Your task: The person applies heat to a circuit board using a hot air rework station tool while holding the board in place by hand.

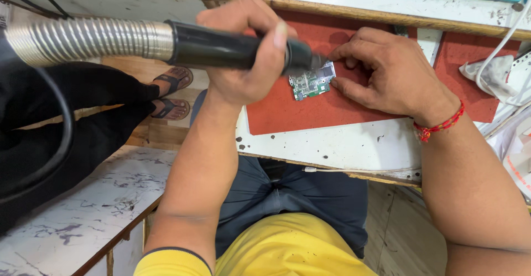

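1. Nearest to me are my yellow shirt [276,248] and dark trousers [293,198], which lie below the near edge of the white bench [332,146].
2. On the bench lies a red mat [287,113], and I place everything else by that mat.
3. A small green circuit board [311,82] lies flat on the mat, about at its middle.
4. My left hand [243,49] comes in over the mat's left edge. It is closed in a full grip around the black handle of a hot-air tool [232,49], fingers wrapped over the top and thumb along the side.
5. The tool lies nearly level, its tip just at the board's upper left corner. I cannot tell whether the tip touches the board.
6. A ribbed metal hose [83,41] runs from the handle away to the left, well off the mat.
7. My right hand [387,74] rests on the mat just right of the board. The fingers are curled and partly open, and the fingertips press the board's right edge, holding it down rather than gripping it.
8. A red thread [440,125] circles my right wrist, at the mat's lower right corner.
9. Left of the mat, down on the floor, another person's feet in sandals [171,93] show.
10. Beyond the mat's right end lie a crumpled cloth [487,71] and a white cable [506,38].
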